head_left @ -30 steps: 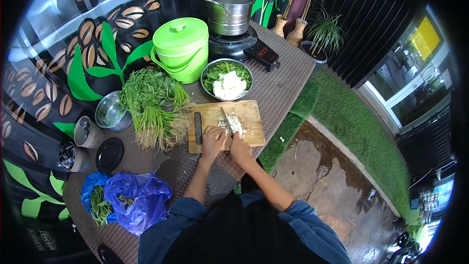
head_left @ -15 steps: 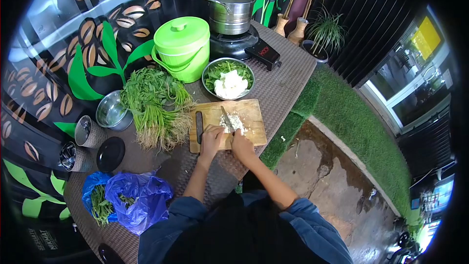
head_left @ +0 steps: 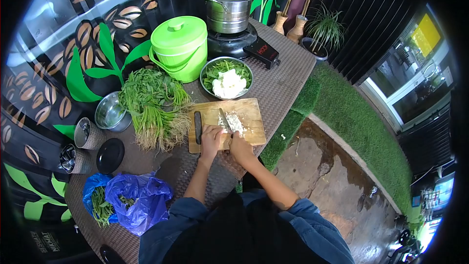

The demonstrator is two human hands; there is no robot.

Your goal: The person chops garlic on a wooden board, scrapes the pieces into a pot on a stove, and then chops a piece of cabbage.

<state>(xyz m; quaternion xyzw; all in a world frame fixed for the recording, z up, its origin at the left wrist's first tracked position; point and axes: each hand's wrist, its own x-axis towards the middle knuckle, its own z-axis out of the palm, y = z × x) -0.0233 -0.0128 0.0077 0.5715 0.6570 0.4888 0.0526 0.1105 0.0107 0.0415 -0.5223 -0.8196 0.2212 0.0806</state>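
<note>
A wooden cutting board point(head_left: 251, 109) lies on the brown woven table point(head_left: 283, 78). My right hand point(head_left: 241, 147) grips the handle of a knife point(head_left: 224, 119) whose blade points away across the board. Beside the blade sits a small heap of chopped white pieces point(head_left: 234, 122). My left hand point(head_left: 212, 138) rests on the board's near edge with its fingers curled against the blade and the white pieces. A second, dark-handled knife point(head_left: 197, 127) lies on the left part of the board.
A bunch of leafy greens point(head_left: 151, 105) lies left of the board, near a steel bowl point(head_left: 110, 112). Behind stand a bowl of greens and white chunks point(head_left: 226, 78), a green bucket point(head_left: 180, 48) and a pot point(head_left: 228, 10) on a stove. Blue bags point(head_left: 129, 198) lie near left.
Both hands stay at the board with small shifts as the knife works on the white pieces. The view has shifted slightly.
</note>
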